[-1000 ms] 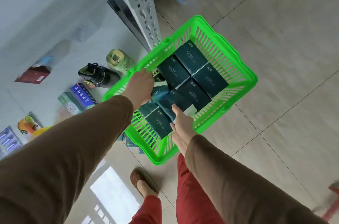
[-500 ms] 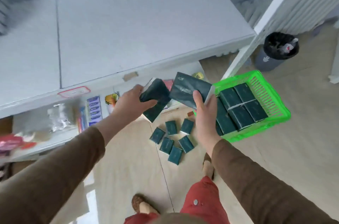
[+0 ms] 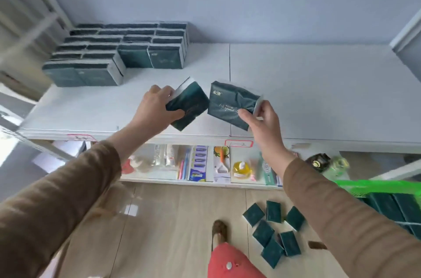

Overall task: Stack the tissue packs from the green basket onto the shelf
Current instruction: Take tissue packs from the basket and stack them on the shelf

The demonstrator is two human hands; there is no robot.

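My left hand (image 3: 152, 110) grips a dark green tissue pack (image 3: 189, 104), tilted, above the front of the white shelf (image 3: 307, 95). My right hand (image 3: 262, 122) grips a second dark green tissue pack (image 3: 230, 104) by its right end, close beside the first. Both packs hover over the shelf's front half. Stacked rows of the same packs (image 3: 118, 52) fill the shelf's back left. The green basket (image 3: 376, 185) sits on the floor at the lower right, with several packs inside (image 3: 391, 207).
Several loose packs (image 3: 273, 232) lie scattered on the tiled floor by my feet. A lower shelf (image 3: 200, 163) holds small packaged goods and bottles. White shelf posts stand at the far left and right. The shelf's right half is bare.
Both hands lifted a pack each out of the basket and rose over the shelf. My view swung up from the floor, bringing the stacked packs into sight.
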